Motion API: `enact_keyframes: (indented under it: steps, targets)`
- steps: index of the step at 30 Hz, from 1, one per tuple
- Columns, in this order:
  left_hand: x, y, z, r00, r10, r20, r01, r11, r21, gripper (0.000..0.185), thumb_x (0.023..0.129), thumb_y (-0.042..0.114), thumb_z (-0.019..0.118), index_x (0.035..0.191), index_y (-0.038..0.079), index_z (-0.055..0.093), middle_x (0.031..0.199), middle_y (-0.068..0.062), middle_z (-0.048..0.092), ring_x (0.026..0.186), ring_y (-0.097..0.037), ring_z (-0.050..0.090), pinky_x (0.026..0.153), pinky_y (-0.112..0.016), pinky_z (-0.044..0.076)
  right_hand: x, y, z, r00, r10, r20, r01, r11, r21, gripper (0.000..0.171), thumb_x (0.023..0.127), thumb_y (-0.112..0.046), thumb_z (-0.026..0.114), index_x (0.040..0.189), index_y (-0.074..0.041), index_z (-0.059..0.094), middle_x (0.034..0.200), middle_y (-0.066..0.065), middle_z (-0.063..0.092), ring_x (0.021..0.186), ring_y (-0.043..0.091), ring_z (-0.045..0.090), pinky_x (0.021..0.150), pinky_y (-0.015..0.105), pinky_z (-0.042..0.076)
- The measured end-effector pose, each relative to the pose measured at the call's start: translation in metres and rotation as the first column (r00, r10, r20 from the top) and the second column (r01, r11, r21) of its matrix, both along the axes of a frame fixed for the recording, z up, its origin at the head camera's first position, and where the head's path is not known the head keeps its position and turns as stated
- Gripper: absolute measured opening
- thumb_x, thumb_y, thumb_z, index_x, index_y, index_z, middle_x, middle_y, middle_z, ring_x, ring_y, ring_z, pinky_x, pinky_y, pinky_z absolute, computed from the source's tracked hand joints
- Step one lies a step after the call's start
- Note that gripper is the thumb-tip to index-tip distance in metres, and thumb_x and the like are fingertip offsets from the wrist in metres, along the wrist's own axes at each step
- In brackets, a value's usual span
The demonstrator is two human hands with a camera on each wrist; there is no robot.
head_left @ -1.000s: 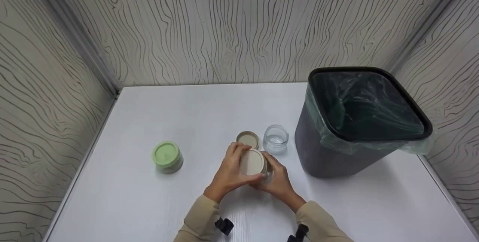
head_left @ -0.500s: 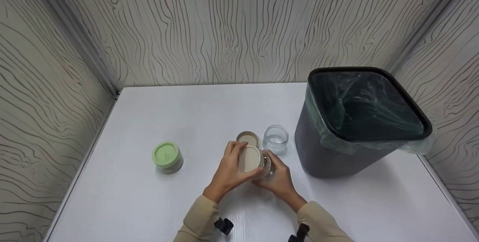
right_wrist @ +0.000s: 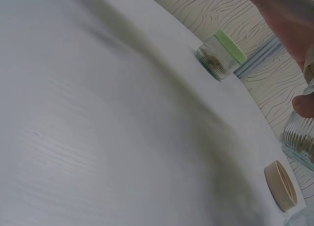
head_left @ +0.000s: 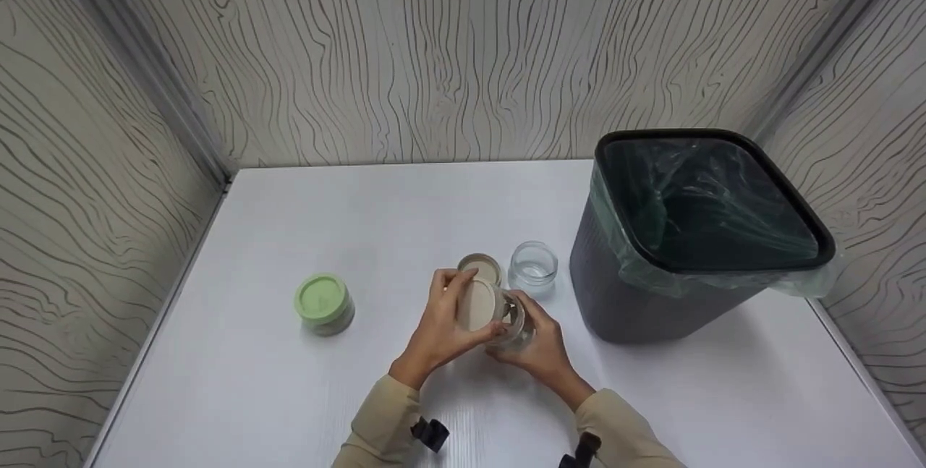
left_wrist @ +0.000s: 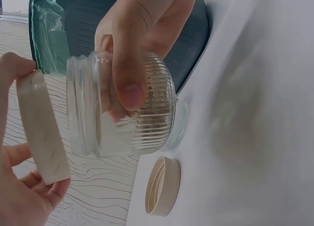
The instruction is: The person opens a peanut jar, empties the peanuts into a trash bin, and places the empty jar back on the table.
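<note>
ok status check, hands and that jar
Left hand grips beige lid, off the jar. Right hand holds ribbed glass jar, tilted, mouth open. Spare lid and empty jar beyond; bin at right, path clear.

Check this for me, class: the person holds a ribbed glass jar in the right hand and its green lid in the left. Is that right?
Not quite. The lid in the left hand is beige, as the left wrist view shows; the right hand does hold the ribbed glass jar.
</note>
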State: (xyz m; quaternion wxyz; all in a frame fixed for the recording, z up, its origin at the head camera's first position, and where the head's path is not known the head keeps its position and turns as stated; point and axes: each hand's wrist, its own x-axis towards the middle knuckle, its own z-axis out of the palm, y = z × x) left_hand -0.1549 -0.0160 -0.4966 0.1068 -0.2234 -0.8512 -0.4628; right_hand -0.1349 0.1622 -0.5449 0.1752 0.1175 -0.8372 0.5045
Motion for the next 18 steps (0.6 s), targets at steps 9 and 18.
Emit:
enact_keyframes:
  steps: [9,18]
  targets:
    - [-0.0028,-0.0017,-0.0012,0.999,0.033,-0.006,-0.032,0.999,0.034,0.077,0.070,0.040,0.081,0.133,0.005,0.052,0.120,-0.011,0.046,0.114,-0.025,0.054,0.095,-0.046,0.052,0.0001,0.0057,0.0006,1.000,-0.006,-0.010,0.006,1.000,0.020,0.086,0.052,-0.016,0.094,0.128,-0.003,0.057,0.122,0.013,0.067,0.114,0.019,0.062,0.100,0.006,0.040]
    - [-0.0061,-0.0064,-0.0061,0.999,0.045,-0.019,-0.044,0.998,0.051,0.075,0.071,0.032,0.083,0.132,0.003,0.052,0.122,-0.013,0.047,0.119,-0.028,0.053,0.100,-0.048,0.050,0.0011,0.0076,0.0022,1.000,-0.008,-0.018,0.008,1.000,0.006,0.083,0.053,-0.012,0.093,0.127,-0.002,0.057,0.120,0.014,0.067,0.113,0.015,0.062,0.099,0.010,0.042]
